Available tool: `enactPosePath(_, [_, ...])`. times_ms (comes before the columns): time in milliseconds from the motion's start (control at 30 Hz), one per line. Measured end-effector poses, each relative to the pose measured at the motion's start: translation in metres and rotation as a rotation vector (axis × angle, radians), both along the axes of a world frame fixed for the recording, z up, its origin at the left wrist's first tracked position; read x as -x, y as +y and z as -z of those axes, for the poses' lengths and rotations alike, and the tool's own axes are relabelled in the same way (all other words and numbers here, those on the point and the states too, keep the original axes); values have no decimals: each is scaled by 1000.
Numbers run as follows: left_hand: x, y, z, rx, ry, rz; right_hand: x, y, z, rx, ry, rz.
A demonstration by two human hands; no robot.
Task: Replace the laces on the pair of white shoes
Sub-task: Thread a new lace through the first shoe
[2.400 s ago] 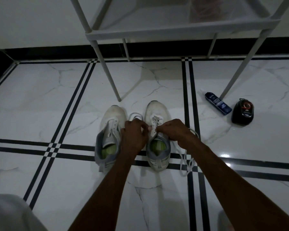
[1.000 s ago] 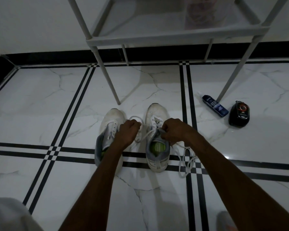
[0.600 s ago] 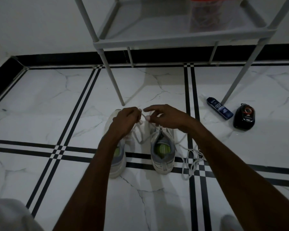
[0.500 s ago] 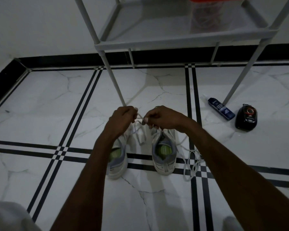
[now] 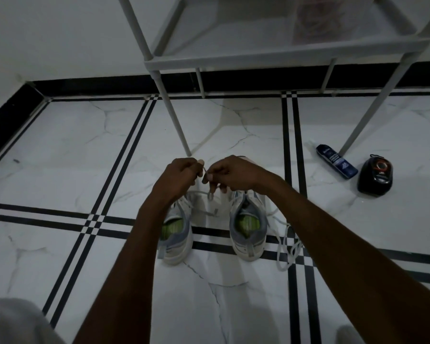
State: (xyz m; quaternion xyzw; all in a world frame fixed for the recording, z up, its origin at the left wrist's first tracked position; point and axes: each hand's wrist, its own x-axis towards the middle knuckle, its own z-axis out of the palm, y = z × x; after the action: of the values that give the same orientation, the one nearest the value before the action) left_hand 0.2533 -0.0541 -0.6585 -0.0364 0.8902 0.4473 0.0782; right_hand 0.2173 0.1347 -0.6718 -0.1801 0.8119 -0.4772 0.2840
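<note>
Pinching a white lace (image 5: 205, 173) between them, the left hand (image 5: 181, 173) and the right hand (image 5: 230, 173) are hovering above the two white shoes, fingers curled tight on it. The left shoe (image 5: 175, 235) and the right shoe (image 5: 248, 225) are sitting side by side on the floor (image 5: 60, 150), heels pointing to 6 o'clock. A loose lace (image 5: 287, 247) is lying at 3 o'clock of the right shoe. A blue bottle (image 5: 336, 165) and a black case (image 5: 375, 176) are resting farther off at 2 o'clock, near a rack leg (image 5: 363, 122).
</note>
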Motion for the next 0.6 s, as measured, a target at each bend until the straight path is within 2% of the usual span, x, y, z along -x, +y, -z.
enactPosePath(33, [0,-1,0,0,-9,-6,3,-1,1,4,17,88])
enactPosePath(133, [-1,-7,1,-18,-13,-34,20,8,15,59,171,543])
enactPosePath(167, [-2,-8,1,-18,-8,-40,24,12,17,79,174,570])
enactPosePath(200, [-3,-8,1,-12,-7,-44,25,13,18,91,140,499])
enactPosePath(300, [-1,-2,2,14,-1,-27,14,4,9,42,109,114])
enactPosePath(367, [-1,5,3,43,-6,7,5,-4,7,5,115,13])
enactPosePath(433, [-2,6,4,71,-5,14,7,-4,13,6,106,149])
enactPosePath(500, [-3,1,5,83,10,-5,14,7,22,-63,175,335])
enactPosePath(533, [-3,-3,5,84,19,-14,15,12,25,-92,199,364])
enactPosePath(600, [-3,-5,6,107,37,-8,11,11,26,-38,176,291])
